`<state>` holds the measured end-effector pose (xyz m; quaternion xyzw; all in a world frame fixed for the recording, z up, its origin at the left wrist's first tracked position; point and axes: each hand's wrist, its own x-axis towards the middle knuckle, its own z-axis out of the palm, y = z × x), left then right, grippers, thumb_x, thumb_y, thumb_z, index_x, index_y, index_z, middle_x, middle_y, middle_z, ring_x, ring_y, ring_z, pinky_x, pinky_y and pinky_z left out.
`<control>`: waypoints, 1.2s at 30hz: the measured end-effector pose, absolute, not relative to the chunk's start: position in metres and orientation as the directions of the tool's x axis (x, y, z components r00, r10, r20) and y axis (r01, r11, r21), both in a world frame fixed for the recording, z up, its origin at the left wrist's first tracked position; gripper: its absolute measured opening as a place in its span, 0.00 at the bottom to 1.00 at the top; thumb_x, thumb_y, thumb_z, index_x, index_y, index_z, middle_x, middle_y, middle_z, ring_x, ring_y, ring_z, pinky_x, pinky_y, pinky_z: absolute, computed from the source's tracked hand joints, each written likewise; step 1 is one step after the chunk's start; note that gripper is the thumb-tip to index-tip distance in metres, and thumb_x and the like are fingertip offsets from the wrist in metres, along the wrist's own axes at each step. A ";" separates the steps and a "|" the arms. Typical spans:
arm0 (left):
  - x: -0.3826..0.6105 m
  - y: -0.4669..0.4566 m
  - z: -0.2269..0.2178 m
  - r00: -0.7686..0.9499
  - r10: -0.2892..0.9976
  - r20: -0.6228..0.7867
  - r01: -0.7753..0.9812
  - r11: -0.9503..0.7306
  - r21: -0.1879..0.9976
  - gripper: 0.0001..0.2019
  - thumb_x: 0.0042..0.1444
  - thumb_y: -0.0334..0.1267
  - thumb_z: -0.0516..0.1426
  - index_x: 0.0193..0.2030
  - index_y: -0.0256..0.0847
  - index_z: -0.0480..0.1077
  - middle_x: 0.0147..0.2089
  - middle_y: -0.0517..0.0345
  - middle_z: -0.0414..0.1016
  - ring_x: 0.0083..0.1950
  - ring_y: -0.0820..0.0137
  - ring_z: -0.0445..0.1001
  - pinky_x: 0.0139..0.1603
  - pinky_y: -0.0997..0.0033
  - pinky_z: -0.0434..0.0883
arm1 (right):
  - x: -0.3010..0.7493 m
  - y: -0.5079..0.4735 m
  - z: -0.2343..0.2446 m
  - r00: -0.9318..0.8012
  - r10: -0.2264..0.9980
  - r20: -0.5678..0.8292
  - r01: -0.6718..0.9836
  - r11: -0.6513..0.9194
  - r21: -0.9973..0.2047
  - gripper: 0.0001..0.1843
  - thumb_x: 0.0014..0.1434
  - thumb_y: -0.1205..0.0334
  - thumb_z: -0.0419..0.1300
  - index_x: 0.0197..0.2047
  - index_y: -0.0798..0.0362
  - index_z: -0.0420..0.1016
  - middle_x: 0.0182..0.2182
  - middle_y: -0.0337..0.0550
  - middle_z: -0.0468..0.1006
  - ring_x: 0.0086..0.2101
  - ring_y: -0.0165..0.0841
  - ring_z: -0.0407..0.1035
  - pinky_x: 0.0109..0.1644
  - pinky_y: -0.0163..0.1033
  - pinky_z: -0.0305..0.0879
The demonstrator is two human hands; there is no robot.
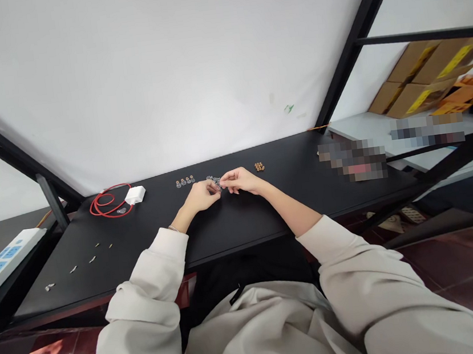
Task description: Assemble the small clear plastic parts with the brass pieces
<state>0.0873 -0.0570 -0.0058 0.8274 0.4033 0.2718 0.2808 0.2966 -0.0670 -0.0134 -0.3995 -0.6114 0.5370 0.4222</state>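
Note:
My left hand [202, 195] and my right hand [239, 180] meet over the black table [242, 222], fingers pinched together on a small silvery metal part [216, 182] between them. Both wrists rest on the tabletop. A short row of small metal pieces [185, 181] lies just left of my left hand. A little cluster of brown beads [259, 166] sits just right of my right hand.
A white charger [135, 195] with a coiled red cable [108, 204] lies at the left. Tiny metal bits [73, 269] are scattered near the table's left front. A white power strip [1, 266] sits further left. Cardboard boxes [426, 76] stand on a shelf at the right.

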 end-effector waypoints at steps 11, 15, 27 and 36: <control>0.086 -0.055 -0.007 0.542 0.801 0.255 0.550 -0.567 0.614 0.04 0.52 0.31 0.63 0.36 0.40 0.79 0.35 0.56 0.84 0.35 0.67 0.80 0.43 0.69 0.75 | 0.296 -0.067 -0.013 -0.329 0.942 0.058 0.140 0.109 -0.984 0.20 0.48 0.52 0.76 0.36 0.61 0.84 0.17 0.38 0.74 0.17 0.24 0.63 0.20 0.30 0.60; 0.085 -0.055 -0.008 0.538 0.798 0.271 0.551 -0.576 0.603 0.03 0.54 0.33 0.64 0.36 0.40 0.79 0.35 0.56 0.83 0.33 0.69 0.78 0.41 0.70 0.74 | 0.296 -0.066 -0.013 -0.306 0.950 0.059 0.110 0.097 -0.989 0.19 0.46 0.54 0.77 0.34 0.60 0.83 0.19 0.40 0.76 0.19 0.26 0.67 0.20 0.30 0.64; 0.087 -0.059 -0.002 0.466 0.827 0.313 0.570 -0.552 0.609 0.08 0.58 0.39 0.64 0.41 0.38 0.81 0.30 0.57 0.80 0.27 0.72 0.73 0.37 0.71 0.71 | 0.297 -0.073 -0.007 -0.363 0.931 -0.041 0.029 -0.033 -0.999 0.21 0.50 0.56 0.78 0.42 0.58 0.80 0.33 0.49 0.83 0.28 0.34 0.79 0.26 0.33 0.76; 0.087 -0.054 -0.009 0.444 0.766 0.466 0.504 -0.643 0.577 0.08 0.55 0.43 0.68 0.39 0.44 0.84 0.37 0.57 0.75 0.26 0.77 0.66 0.33 0.71 0.69 | 0.296 -0.072 -0.005 -0.404 0.913 -0.046 0.035 -0.035 -0.999 0.18 0.55 0.53 0.75 0.39 0.60 0.85 0.40 0.55 0.84 0.28 0.31 0.77 0.25 0.31 0.75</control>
